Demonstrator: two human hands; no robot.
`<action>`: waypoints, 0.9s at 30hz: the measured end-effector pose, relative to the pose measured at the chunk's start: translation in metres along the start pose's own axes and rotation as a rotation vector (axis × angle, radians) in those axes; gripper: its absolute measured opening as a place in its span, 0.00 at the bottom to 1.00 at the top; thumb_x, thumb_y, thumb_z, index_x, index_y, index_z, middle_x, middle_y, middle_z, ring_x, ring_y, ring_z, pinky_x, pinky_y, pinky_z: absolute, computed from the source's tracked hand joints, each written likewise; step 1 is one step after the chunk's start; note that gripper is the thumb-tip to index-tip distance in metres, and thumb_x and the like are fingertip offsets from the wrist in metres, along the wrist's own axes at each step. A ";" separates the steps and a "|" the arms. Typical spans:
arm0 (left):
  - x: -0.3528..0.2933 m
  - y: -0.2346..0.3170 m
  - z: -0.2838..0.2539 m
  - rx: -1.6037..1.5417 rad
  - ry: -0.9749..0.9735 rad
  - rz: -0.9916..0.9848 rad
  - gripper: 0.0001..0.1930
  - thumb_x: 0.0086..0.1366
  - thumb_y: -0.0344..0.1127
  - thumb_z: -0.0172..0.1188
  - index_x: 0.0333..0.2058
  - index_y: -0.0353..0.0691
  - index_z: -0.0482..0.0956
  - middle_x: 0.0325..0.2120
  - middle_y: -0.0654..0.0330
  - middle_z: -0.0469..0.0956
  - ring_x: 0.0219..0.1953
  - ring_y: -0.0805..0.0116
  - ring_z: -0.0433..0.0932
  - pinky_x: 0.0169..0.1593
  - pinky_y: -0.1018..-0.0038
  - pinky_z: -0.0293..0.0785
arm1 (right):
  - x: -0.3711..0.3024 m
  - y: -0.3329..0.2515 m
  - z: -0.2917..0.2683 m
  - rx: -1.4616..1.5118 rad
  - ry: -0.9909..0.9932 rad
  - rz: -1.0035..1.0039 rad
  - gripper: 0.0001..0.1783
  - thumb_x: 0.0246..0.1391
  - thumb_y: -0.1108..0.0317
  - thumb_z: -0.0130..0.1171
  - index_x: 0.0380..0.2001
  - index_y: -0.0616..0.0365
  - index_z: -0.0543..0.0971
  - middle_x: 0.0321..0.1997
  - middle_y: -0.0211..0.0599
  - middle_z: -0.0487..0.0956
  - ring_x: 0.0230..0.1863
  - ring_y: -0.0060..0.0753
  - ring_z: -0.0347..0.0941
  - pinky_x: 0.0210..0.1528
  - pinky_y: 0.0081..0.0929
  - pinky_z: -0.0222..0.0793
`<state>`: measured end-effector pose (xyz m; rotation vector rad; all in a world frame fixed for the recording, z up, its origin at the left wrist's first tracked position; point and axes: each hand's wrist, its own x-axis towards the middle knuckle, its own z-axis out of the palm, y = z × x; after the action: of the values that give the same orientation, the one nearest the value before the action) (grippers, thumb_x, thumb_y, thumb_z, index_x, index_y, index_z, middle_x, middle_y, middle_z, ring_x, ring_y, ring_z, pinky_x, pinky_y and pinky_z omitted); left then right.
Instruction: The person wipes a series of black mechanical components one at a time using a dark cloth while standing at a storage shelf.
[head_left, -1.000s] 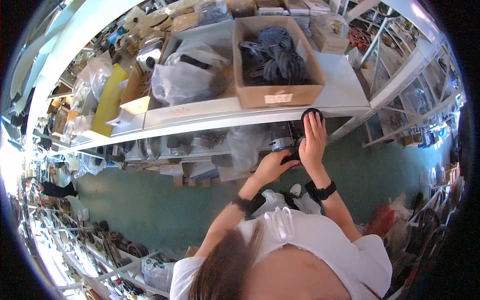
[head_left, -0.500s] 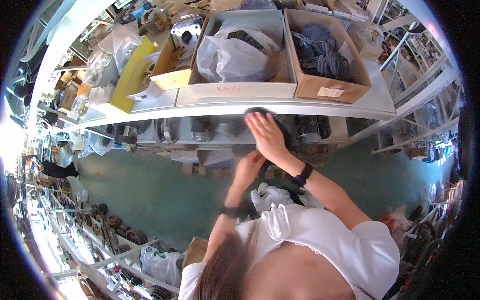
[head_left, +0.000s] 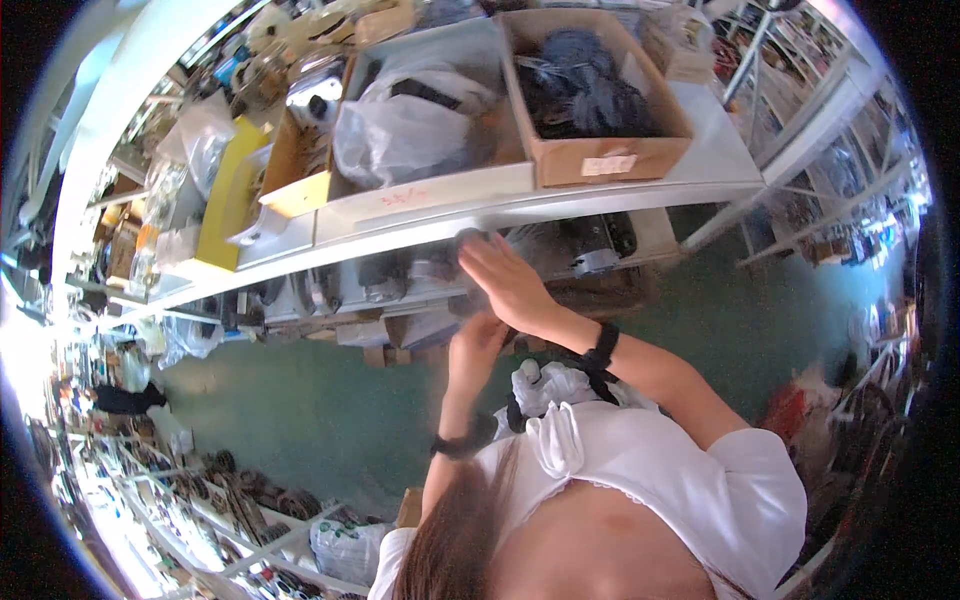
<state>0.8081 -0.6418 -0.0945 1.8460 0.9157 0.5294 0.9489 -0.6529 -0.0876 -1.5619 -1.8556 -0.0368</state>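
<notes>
My right hand (head_left: 515, 287) is raised just below the front edge of the shelf. Its fingers are straight and close together along a dark, rounded object (head_left: 474, 236), and its thumb is hidden. Most of that object is behind my hands and blurred, so I cannot tell its kind. Lower down and to the left, my left hand (head_left: 477, 345) has its fingers curled in at the object's lower part, close under my right wrist. Both hands hold the object upright in front of the lower shelf.
On the white shelf (head_left: 420, 218) stand a cardboard box (head_left: 600, 160) of dark coiled items, a wide box (head_left: 440, 188) with a plastic bag, and a yellow box (head_left: 232, 190). Dark parts sit on the lower shelf. At far left, another person (head_left: 125, 399) is on the green floor (head_left: 330, 410).
My view has turned, so the shelf slants and its boxes sit further left. Both hands appear slightly further left and lower, still together at the dark object.
</notes>
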 end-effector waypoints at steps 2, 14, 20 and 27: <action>0.004 0.011 0.011 -0.032 -0.108 0.026 0.07 0.56 0.31 0.56 0.33 0.34 0.73 0.25 0.53 0.77 0.27 0.66 0.77 0.32 0.74 0.70 | -0.017 0.008 -0.020 -0.025 0.077 0.032 0.25 0.47 0.77 0.42 0.52 0.66 0.62 0.59 0.47 0.60 0.62 0.44 0.51 0.63 0.43 0.43; 0.038 0.059 0.083 0.012 -0.526 0.388 0.08 0.55 0.29 0.56 0.34 0.34 0.73 0.29 0.53 0.76 0.28 0.64 0.75 0.33 0.74 0.70 | -0.101 0.024 -0.116 -0.066 0.567 0.242 0.24 0.44 0.85 0.42 0.49 0.71 0.63 0.57 0.60 0.58 0.59 0.61 0.52 0.60 0.41 0.49; 0.057 0.086 0.127 -0.024 -0.670 0.508 0.11 0.58 0.31 0.54 0.40 0.37 0.73 0.35 0.51 0.74 0.39 0.55 0.73 0.41 0.69 0.68 | -0.136 0.034 -0.173 -0.160 0.866 0.283 0.29 0.46 0.85 0.43 0.55 0.67 0.59 0.61 0.58 0.54 0.62 0.56 0.49 0.61 0.36 0.47; 0.077 0.138 0.165 0.094 -0.720 0.800 0.13 0.58 0.30 0.52 0.42 0.38 0.72 0.37 0.50 0.73 0.39 0.54 0.72 0.42 0.67 0.67 | -0.171 0.030 -0.241 0.423 1.071 0.504 0.31 0.50 0.80 0.43 0.59 0.66 0.52 0.65 0.39 0.52 0.64 0.27 0.46 0.62 0.23 0.40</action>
<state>1.0202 -0.7098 -0.0442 2.2219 -0.3064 0.2364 1.0967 -0.8973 -0.0067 -1.2614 -0.5750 -0.1942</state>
